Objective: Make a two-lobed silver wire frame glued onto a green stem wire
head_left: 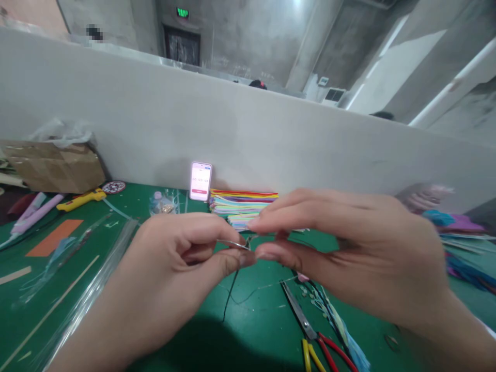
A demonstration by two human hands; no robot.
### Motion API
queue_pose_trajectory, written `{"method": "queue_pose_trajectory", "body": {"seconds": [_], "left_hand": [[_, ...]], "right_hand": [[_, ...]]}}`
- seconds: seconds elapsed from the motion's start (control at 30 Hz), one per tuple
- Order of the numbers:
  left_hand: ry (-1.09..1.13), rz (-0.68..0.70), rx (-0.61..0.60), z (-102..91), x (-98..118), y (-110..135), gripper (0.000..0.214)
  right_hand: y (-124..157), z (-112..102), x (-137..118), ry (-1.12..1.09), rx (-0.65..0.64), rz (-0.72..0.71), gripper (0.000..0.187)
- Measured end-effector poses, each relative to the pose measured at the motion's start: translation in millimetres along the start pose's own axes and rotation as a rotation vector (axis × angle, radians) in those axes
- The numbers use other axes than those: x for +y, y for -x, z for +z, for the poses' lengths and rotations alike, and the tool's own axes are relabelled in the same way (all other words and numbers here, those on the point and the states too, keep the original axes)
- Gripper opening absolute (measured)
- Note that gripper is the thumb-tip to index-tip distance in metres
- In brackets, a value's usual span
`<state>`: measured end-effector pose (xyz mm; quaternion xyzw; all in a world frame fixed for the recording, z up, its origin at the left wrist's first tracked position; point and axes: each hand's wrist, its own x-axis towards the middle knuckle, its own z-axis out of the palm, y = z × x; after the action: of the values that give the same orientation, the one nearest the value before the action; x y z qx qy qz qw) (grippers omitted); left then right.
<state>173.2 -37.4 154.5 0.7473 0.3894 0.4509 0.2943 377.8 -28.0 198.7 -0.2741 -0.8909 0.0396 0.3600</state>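
My left hand [182, 258] and my right hand [349, 248] meet above the green mat [263, 315], fingertips nearly touching. Both pinch a thin metal wire [236, 244] between thumb and forefinger. A dark thread [231, 289] hangs from the pinch down to the mat. Behind the fingers lies a stack of coloured paper sheets [242, 204].
A phone [200, 181] leans on the grey partition. Scissors [298, 310] and red- and yellow-handled pliers [321, 354] lie at the front right. A cardboard box [54, 165], a yellow utility knife [81, 199], an orange sheet [54, 237] and clear plastic sleeves [96, 284] are at left. Coloured craft material [461, 232] lies at right.
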Motion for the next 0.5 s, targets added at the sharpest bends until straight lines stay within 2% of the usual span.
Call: {"method": "queue_pose_trajectory", "body": {"seconds": [0.1, 0.2, 0.37, 0.5], "left_hand": [[-0.018, 0.006, 0.004, -0.7, 0.6, 1.8, 0.018], [-0.031, -0.013, -0.010, -0.2, 0.1, 3.1, 0.022], [-0.026, -0.032, -0.031, 1.3, 0.3, 1.1, 0.026], [-0.059, -0.063, -0.037, -0.1, 0.3, 0.0, 0.022]], "right_hand": [[-1.1, 3.3, 0.5, -0.159, -0.057, 0.122, 0.006], [-0.3, 4.9, 0.0, -0.274, -0.070, 0.182, 0.007], [1.7, 7.9, -1.2, -0.379, -0.042, 0.210, 0.003], [-0.4, 9.9, -0.8, -0.394, -0.025, 0.211, 0.009]]}}
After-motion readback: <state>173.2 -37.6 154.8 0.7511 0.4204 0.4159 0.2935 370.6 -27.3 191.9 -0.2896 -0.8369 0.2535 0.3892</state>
